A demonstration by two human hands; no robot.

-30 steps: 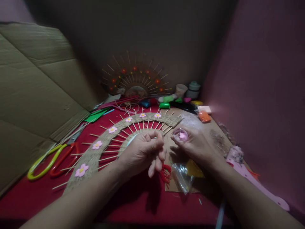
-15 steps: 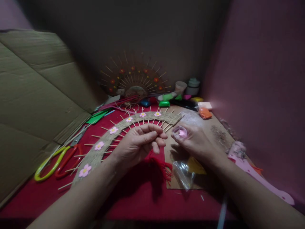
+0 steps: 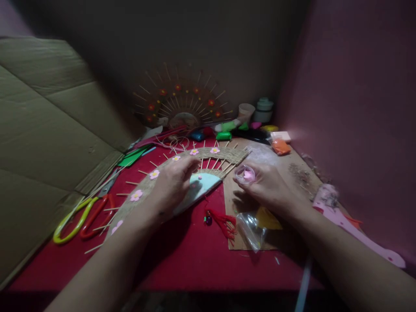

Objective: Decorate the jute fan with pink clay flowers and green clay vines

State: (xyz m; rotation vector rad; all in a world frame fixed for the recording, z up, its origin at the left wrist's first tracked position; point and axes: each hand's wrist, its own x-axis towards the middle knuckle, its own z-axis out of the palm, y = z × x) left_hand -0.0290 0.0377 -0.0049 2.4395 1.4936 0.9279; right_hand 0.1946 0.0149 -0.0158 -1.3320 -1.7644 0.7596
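Observation:
On the red surface lies a sunburst-shaped piece with a woven twine band (image 3: 234,154), thin sticks and pink clay flowers (image 3: 154,174). Its inner half-disc (image 3: 208,184) is pale blue and glossy like a mirror, with a small pink dot (image 3: 199,177) near its twine rim. My left hand (image 3: 172,184) is over the band and half-disc, its fingers bent together; whatever is between the fingertips is hidden. Over the cardboard at right, my right hand (image 3: 271,184) is closed round a clear plastic wrapper with pink clay (image 3: 248,174) showing in its opening.
Scissors (image 3: 86,219) with yellow and red handles lie at left beside a cardboard panel (image 3: 48,121). A red tassel (image 3: 224,223) and a clear plastic bag (image 3: 251,229) are in front. Coloured clay packs (image 3: 280,146) and a finished sunburst piece (image 3: 185,104) stand behind.
My left hand has moved slightly left and up and turned palm down over the piece, uncovering the pale half-disc and the tassel's beads. The right hand keeps hold of the wrapped clay.

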